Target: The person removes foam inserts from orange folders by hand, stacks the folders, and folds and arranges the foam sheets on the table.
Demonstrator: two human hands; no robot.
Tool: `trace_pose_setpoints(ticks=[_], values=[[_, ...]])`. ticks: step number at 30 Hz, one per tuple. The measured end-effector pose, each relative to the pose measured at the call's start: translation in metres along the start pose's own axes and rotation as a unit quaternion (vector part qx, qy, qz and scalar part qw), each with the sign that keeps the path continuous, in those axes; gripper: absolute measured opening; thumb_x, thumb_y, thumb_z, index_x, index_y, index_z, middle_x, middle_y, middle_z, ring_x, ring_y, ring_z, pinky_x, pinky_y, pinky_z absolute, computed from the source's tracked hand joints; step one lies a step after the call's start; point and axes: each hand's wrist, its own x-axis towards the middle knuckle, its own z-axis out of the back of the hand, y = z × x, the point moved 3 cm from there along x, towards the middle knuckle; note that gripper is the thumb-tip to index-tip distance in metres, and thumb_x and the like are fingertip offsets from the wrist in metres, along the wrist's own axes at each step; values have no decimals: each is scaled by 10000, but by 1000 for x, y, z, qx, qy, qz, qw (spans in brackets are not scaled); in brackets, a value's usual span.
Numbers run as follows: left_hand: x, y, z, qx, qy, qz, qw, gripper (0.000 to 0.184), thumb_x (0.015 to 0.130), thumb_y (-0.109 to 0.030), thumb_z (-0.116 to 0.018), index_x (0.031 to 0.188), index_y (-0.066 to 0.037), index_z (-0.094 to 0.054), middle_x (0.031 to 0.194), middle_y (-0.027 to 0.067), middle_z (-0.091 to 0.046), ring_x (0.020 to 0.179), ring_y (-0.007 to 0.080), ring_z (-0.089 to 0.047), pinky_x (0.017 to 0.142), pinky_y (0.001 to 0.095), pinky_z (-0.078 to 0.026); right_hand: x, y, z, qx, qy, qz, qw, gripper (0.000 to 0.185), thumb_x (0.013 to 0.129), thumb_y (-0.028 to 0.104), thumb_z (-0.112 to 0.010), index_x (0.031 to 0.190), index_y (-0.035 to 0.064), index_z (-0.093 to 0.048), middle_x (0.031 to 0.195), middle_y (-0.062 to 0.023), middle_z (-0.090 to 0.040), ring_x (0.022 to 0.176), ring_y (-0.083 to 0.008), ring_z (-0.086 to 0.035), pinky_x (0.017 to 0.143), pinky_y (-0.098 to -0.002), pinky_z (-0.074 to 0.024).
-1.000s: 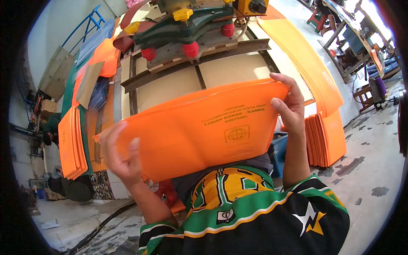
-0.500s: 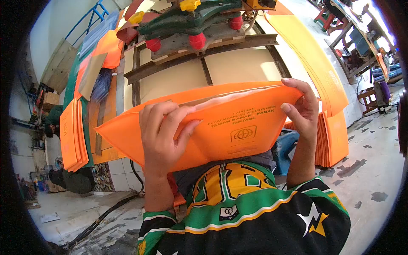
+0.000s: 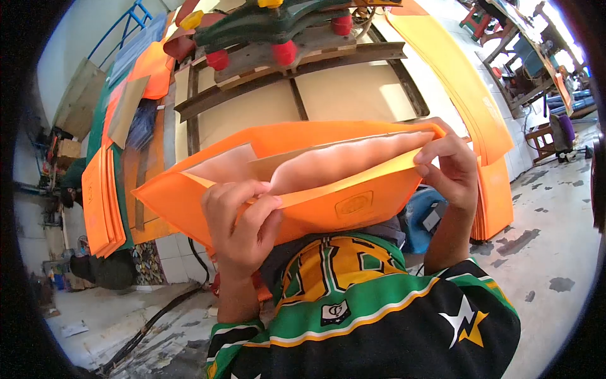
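An orange plastic folder (image 3: 303, 221) with a printed emblem is held up in front of my chest. Its upper side gapes, and a white inner lining and a brown cardboard edge show inside. My left hand (image 3: 243, 221) pinches the near cover's edge at the left, thumb and fingers closed on it. At the upper right corner, my right hand (image 3: 448, 165) grips the same cover between thumb and fingers. The far cover leans back toward the worktable, and its lower part is hidden behind the near one.
Ahead stands a green machine part (image 3: 271, 31) with red feet on a metal frame (image 3: 290, 79). Stacked orange folders lie at the left (image 3: 101, 202) and the right (image 3: 495, 196). A brown board (image 3: 128, 112) rests on the left side. A blue object (image 3: 421, 218) is beside my lap.
The folder's near cover has been pulled toward me, so the opening is much wider and the inside shows. Its printed text has tilted out of sight. Both hands have shifted slightly.
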Motion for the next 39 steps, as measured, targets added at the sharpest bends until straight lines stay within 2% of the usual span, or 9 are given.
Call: trace_pose_setpoints(ticks=[12,14,19,22,24,27,34,36,39], values=[[-10,-3,8,-7,15,-30,999,308,680,-59,-756,953,-122,-628,986,13,-665,830,219,-590,821,395,-432,2,6,-3,-9,53,23,998,192,677,-16,-671,857,51,-667,982,-118,-654,1026,-291,-580,895,-389,-421],[-12,-4,9,-10,21,-27,999,194,790,-138,-736,926,-125,-598,933,29,-679,803,222,-584,821,432,-433,3,6,-4,13,21,17,1000,265,668,34,-692,930,41,-656,1059,-129,-643,1066,-312,-569,941,-411,-406],[-15,-6,13,-4,18,-40,999,170,801,-142,-720,919,-132,-598,926,5,-683,792,215,-581,820,430,-434,23,10,-6,15,-28,50,998,538,924,489,-509,1059,-14,-641,1018,-185,-641,1086,-320,-563,962,-430,-400],[-14,-9,16,-3,28,-42,999,156,812,-170,-714,914,-139,-599,915,-4,-684,787,208,-581,819,427,-440,42,17,5,37,17,2,999,506,967,452,-458,1016,-10,-658,1004,-186,-642,1030,-321,-585,930,-413,-416],[-13,-11,18,-24,20,-44,999,258,669,-72,-755,891,-134,-638,911,-26,-683,808,170,-580,827,375,-432,60,26,6,40,27,35,998,390,987,319,-469,986,-20,-662,973,-165,-652,948,-279,-613,858,-375,-451],[-13,-13,17,-24,7,-46,999,229,670,-73,-753,859,-137,-639,891,-28,-684,791,169,-580,824,372,-433,85,40,2,-118,203,6,972,145,871,46,-588,988,-15,-647,940,-110,-632,833,-208,-601,691,-303,-469],[-12,-19,19,-31,-1,-52,998,208,693,-83,-740,867,-139,-639,879,-25,-687,777,167,-585,824,371,-433,106,41,-20,-282,340,35,896,155,833,123,-663,971,53,-651,938,-104,-579,885,-300,-605,760,-385,-480],[-12,-20,19,-8,22,-55,998,126,840,-167,-699,910,-129,-601,856,13,-689,736,205,-586,814,413,-426,111,47,-22,-307,347,2,886,168,839,182,-673,932,43,-662,926,-115,-602,940,-309,-608,816,-420,-469],[-12,-21,18,-4,22,-56,998,120,840,-136,-693,913,-120,-599,857,20,-689,738,213,-586,820,417,-418,115,45,-27,-330,397,86,852,168,816,190,-694,882,36,-682,888,-122,-618,910,-333,-612,798,-439,-476]])
